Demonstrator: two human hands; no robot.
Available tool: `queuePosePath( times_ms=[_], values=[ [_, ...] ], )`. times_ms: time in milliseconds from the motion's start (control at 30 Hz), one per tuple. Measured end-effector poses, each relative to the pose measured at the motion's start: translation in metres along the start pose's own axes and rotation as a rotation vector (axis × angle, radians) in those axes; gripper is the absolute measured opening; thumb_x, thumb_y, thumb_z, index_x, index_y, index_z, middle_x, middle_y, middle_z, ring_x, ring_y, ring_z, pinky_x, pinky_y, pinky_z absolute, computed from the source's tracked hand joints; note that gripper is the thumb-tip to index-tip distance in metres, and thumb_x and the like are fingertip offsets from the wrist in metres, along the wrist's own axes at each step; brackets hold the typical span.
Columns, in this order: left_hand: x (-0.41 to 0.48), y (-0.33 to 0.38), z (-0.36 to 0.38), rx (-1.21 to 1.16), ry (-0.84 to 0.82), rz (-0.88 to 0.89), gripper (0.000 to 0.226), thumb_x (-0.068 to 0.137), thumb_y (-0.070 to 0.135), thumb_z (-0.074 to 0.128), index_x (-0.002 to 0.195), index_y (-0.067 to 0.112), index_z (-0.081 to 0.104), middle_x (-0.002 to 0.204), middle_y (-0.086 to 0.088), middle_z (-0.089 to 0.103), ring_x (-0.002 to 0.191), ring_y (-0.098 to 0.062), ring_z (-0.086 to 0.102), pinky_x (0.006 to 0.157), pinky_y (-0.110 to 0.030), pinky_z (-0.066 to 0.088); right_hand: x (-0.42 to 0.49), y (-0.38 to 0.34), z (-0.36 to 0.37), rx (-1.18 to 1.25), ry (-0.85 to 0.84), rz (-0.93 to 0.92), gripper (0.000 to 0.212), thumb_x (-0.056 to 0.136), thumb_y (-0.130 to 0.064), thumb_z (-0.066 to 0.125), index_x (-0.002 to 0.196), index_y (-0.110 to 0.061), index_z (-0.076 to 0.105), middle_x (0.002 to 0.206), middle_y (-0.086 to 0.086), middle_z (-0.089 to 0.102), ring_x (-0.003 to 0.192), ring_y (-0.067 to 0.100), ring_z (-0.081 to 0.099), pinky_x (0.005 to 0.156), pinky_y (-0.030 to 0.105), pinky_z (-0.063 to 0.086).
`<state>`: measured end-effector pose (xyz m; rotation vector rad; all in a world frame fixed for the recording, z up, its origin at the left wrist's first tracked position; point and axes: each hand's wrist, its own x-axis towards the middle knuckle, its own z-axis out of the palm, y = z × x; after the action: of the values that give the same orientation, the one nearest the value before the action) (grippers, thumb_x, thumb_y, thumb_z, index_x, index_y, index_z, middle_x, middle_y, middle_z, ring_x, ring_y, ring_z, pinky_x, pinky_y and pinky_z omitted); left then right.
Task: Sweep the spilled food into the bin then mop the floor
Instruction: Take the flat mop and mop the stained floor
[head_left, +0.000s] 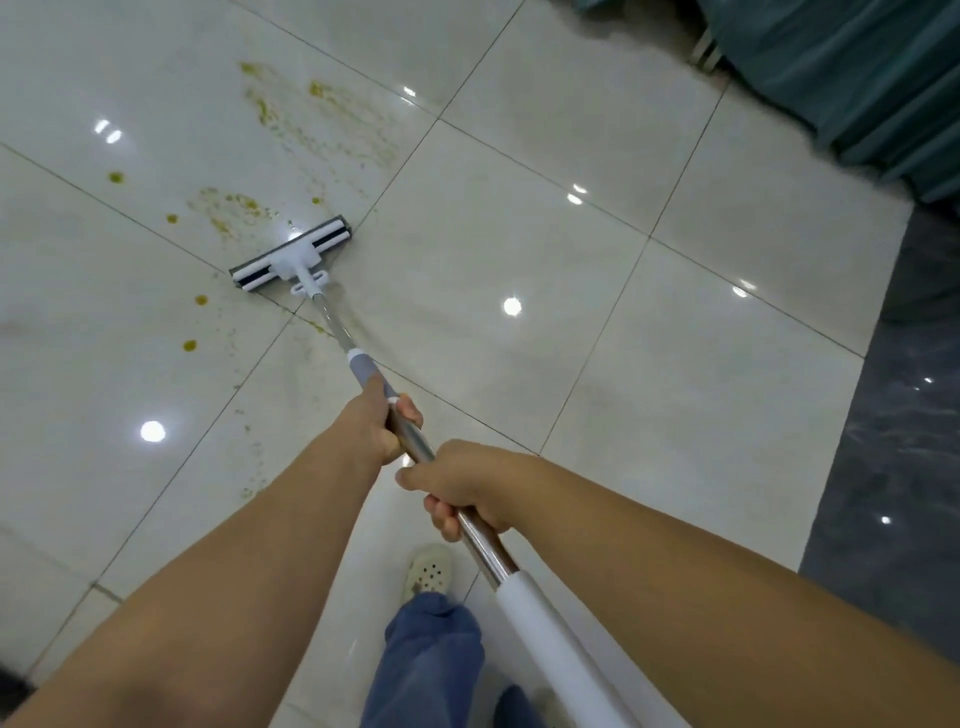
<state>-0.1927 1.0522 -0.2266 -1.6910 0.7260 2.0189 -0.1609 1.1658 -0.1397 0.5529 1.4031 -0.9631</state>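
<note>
A mop with a flat white and dark head (291, 255) rests on the glossy white tile floor (597, 322). Its metal pole (332, 319) runs back toward me. My left hand (382, 423) grips the pole just below its grey collar. My right hand (465, 486) grips the pole lower down, above a white foam sleeve (545, 639). Yellow-green food smears and droplets (291, 119) cover the tiles beyond and to the left of the mop head. Smaller specks (249, 447) trail down along a grout line near my left arm.
Teal cloth-covered furniture (852, 78) stands at the upper right. A dark grey marble strip (893, 415) borders the tiles on the right. My foot in a pale perforated clog (428, 571) and a blue trouser leg (431, 660) are below the hands.
</note>
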Motion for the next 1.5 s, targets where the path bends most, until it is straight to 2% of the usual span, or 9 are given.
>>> queuePosePath(
  times_ms=[233, 367, 567, 633, 767, 933, 1133, 1367, 1500],
  values=[
    [-0.044, -0.112, -0.016, -0.063, -0.041, -0.016, 0.037, 0.097, 0.036, 0.047, 0.071, 0.010, 0.042, 0.041, -0.004, 0.037, 0.023, -0.013, 0.033, 0.034, -0.012, 0.037, -0.045, 0.103, -0.016, -0.122, 0.037, 0.036, 0.019, 0.094, -0.028, 0.056, 0.091, -0.010, 0.053, 0.060, 0.000, 0.047, 0.045, 0.007, 0.040, 0.047, 0.018, 0.041],
    [-0.067, -0.186, -0.024, -0.121, -0.073, -0.032, 0.031, 0.096, 0.033, 0.049, 0.079, 0.009, 0.042, 0.058, -0.006, 0.040, 0.040, -0.012, 0.035, 0.036, -0.013, 0.037, -0.085, 0.168, -0.032, -0.142, 0.045, 0.025, 0.016, 0.094, -0.023, 0.056, 0.094, -0.008, 0.053, 0.061, 0.001, 0.045, 0.045, 0.008, 0.039, 0.043, 0.018, 0.039],
    [-0.095, -0.309, -0.037, -0.181, -0.106, -0.080, 0.032, 0.096, 0.035, 0.050, 0.081, 0.007, 0.043, 0.060, -0.006, 0.041, 0.046, -0.013, 0.036, 0.034, -0.016, 0.039, -0.134, 0.273, -0.054, -0.319, 0.094, 0.118, 0.010, 0.090, -0.016, 0.060, 0.095, -0.008, 0.056, 0.062, 0.001, 0.049, 0.046, 0.007, 0.043, 0.049, 0.018, 0.043],
    [-0.103, -0.345, -0.044, -0.198, -0.103, -0.079, 0.032, 0.096, 0.036, 0.047, 0.086, 0.006, 0.042, 0.058, -0.006, 0.040, 0.043, -0.013, 0.036, 0.035, -0.016, 0.039, -0.150, 0.301, -0.055, -0.348, 0.080, 0.142, 0.004, 0.088, -0.007, 0.055, 0.092, -0.008, 0.054, 0.060, 0.001, 0.048, 0.045, 0.007, 0.041, 0.045, 0.016, 0.040],
    [-0.118, -0.376, -0.066, -0.244, -0.066, -0.045, 0.031, 0.097, 0.036, 0.045, 0.083, 0.009, 0.040, 0.055, -0.004, 0.039, 0.037, -0.013, 0.035, 0.036, -0.016, 0.038, -0.172, 0.326, -0.042, -0.381, 0.041, 0.164, 0.010, 0.086, 0.000, 0.050, 0.082, -0.009, 0.049, 0.055, 0.001, 0.044, 0.042, 0.007, 0.035, 0.038, 0.015, 0.034],
    [-0.137, -0.358, -0.104, -0.392, -0.024, 0.008, 0.030, 0.097, 0.032, 0.044, 0.076, 0.012, 0.038, 0.059, -0.002, 0.038, 0.022, -0.009, 0.030, 0.033, -0.009, 0.031, -0.172, 0.314, 0.000, -0.417, -0.005, 0.160, 0.017, 0.088, 0.003, 0.046, 0.074, -0.009, 0.045, 0.046, 0.001, 0.041, 0.033, 0.007, 0.032, 0.034, 0.014, 0.031],
    [-0.136, -0.296, -0.153, -0.460, 0.001, 0.024, 0.034, 0.096, 0.033, 0.047, 0.074, 0.008, 0.042, 0.056, -0.003, 0.038, 0.029, -0.009, 0.033, 0.031, -0.008, 0.031, -0.145, 0.270, 0.064, -0.446, 0.013, 0.161, 0.019, 0.088, -0.003, 0.050, 0.071, -0.011, 0.048, 0.047, -0.001, 0.043, 0.032, 0.005, 0.035, 0.035, 0.013, 0.035],
    [-0.107, -0.174, -0.194, -0.391, -0.039, 0.046, 0.033, 0.097, 0.035, 0.046, 0.079, 0.007, 0.042, 0.041, -0.004, 0.042, 0.033, -0.010, 0.032, 0.033, -0.010, 0.033, -0.100, 0.175, 0.132, -0.435, 0.036, 0.125, 0.020, 0.090, -0.008, 0.055, 0.070, -0.011, 0.052, 0.050, -0.002, 0.045, 0.036, 0.006, 0.038, 0.039, 0.014, 0.038],
    [-0.075, -0.085, -0.219, -0.332, -0.033, 0.046, 0.037, 0.095, 0.042, 0.048, 0.083, 0.008, 0.041, 0.055, -0.005, 0.042, 0.033, -0.011, 0.032, 0.032, -0.012, 0.035, -0.062, 0.106, 0.174, -0.368, 0.013, 0.076, 0.009, 0.092, -0.007, 0.055, 0.083, -0.007, 0.053, 0.052, -0.001, 0.045, 0.033, 0.005, 0.037, 0.036, 0.014, 0.037]
  ],
)
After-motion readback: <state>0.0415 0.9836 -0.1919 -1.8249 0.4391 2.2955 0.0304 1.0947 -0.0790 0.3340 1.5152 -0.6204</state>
